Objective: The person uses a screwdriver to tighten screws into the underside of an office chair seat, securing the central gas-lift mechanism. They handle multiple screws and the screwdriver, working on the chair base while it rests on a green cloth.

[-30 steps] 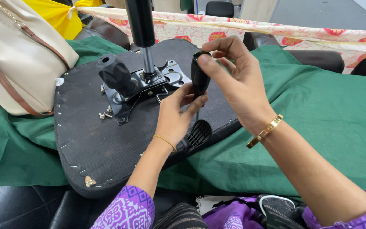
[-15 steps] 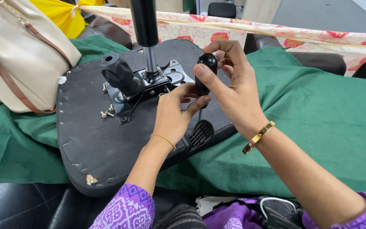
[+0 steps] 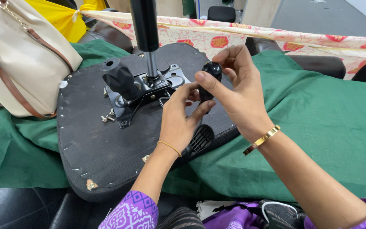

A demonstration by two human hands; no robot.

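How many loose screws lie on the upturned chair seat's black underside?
3 small silver loose screws: one left of the black metal mechanism plate, two together below it. The left hand and right hand may hide others.

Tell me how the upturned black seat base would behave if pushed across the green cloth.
The seat base looks stiff and fairly heavy, with its metal bracket. It would probably drag and bunch the green cloth. The upright post may make it top-heavy.

Black rounded lever handle [image 3: 210, 80], upright, above upturned black chair seat base [image 3: 106, 144], near metal mechanism [image 3: 145, 87]
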